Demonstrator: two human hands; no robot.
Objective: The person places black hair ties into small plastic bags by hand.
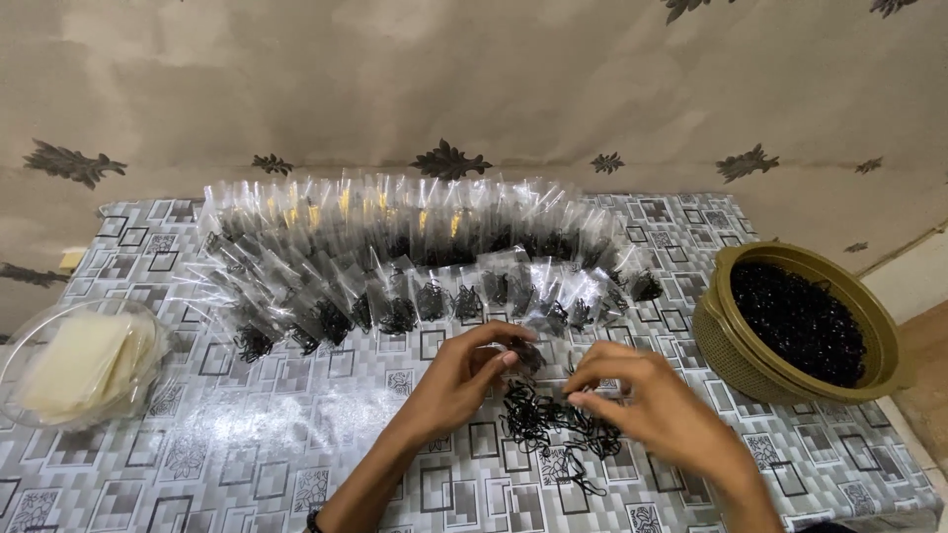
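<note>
Small black elastic hair-band loops (553,429) lie in a loose tangled pile on the grey square-patterned plastic tablecloth (247,444), directly under both hands.

Head view (only view available):
- Left hand (464,375): fingers curled, thumb and fingertips pinching a small clump of the black loops (525,353) just above the pile. Whether a clear bag is also in that pinch I cannot tell.
- Right hand (642,395): fingers drawn together, tips pointing at the left hand, picking at strands on the near edge of the pile. Looks like a light pinch, not a fist.
- Rows of small clear plastic sachets (415,257), each with a dark wad of loops at the bottom, stand overlapped in tiers behind the pile, reaching back toward the wall.
- Olive-green round plastic basket (731,345), full of the same black loops, sits at the right table edge, well apart from the hands.
- Clear round plastic container (59,326) with a stack of pale flat sheets sits at the left edge.

Judgement on doing the step well:
- Loops snag each other. Tease a bunch free with the right fingertips while the left holds its clump steady; don't yank, or the whole pile drags along.
- Keep the clump compact between thumb and two fingers (loose strands catch on neighbours).
- Work above the pile so drops land back in it, not among the front sachets, which stand near and tip easily.
- Match the bunch size to the wads already bagged.
</note>
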